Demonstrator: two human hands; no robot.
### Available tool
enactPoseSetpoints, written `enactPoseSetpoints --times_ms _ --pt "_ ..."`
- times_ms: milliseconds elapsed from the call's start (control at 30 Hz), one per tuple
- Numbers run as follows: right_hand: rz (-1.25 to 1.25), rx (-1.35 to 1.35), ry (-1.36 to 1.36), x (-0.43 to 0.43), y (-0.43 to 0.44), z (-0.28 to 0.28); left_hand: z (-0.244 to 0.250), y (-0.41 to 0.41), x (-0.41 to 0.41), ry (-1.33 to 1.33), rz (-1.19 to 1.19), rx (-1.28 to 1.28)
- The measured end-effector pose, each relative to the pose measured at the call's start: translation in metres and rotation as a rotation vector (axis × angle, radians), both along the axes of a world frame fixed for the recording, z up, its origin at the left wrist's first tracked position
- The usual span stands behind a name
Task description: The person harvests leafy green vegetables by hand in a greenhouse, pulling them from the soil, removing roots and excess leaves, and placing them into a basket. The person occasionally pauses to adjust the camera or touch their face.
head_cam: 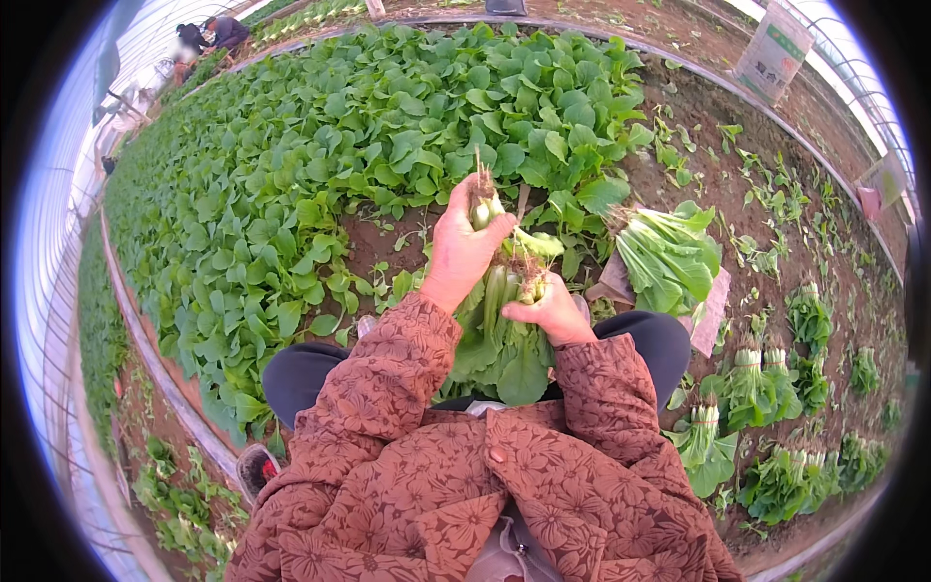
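My left hand (465,236) grips a few leafy green plants (486,209) by their pale stems, with the soil-covered roots sticking up. Just below and to the right, my right hand (549,309) holds a bunch of greens (502,342) near its roots, the leaves hanging down between my knees. The two handfuls nearly meet, and I cannot tell whether they touch. To the right of my hands lies a loose pile of pulled greens (665,254), partly on a pale pinkish sheet (709,313).
A dense bed of growing greens (291,189) spreads ahead and left. Tied bundles (749,378) stand on the soil at right. A printed sack (774,54) stands beyond the bed's edging. Two people (207,36) crouch far left, inside the plastic greenhouse (54,284).
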State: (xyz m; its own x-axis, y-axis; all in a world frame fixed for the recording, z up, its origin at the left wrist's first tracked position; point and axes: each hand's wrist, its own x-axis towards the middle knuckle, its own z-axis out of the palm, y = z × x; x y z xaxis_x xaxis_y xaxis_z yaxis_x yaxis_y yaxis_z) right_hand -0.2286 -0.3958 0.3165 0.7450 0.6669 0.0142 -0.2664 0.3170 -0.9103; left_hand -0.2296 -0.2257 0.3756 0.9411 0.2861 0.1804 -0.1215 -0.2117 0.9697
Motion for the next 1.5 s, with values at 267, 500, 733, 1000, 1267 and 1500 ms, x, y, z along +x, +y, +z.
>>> enactPoseSetpoints --times_ms 267,500,733,1000,1267,1500 --pt "-0.013 0.117 -0.012 0.002 -0.010 0.020 0.018 0.047 0.005 -0.128 0.041 0.366" --pt "-0.200 0.257 0.205 -0.001 -0.009 0.019 0.025 -0.010 -0.016 0.179 -0.515 -0.019" --pt "-0.341 0.190 0.177 0.005 -0.006 0.003 0.005 -0.030 -0.012 0.137 -0.297 0.037" --pt "-0.450 0.245 0.028 0.001 -0.002 0.009 0.024 -0.067 -0.026 0.020 -0.394 -0.379" --pt "-0.538 0.199 0.073 0.004 -0.017 0.009 0.018 -0.053 -0.032 -0.027 -0.482 -0.238" --pt "-0.452 0.333 0.152 0.004 -0.014 0.010 -0.004 -0.036 -0.039 -0.047 -0.369 0.247"
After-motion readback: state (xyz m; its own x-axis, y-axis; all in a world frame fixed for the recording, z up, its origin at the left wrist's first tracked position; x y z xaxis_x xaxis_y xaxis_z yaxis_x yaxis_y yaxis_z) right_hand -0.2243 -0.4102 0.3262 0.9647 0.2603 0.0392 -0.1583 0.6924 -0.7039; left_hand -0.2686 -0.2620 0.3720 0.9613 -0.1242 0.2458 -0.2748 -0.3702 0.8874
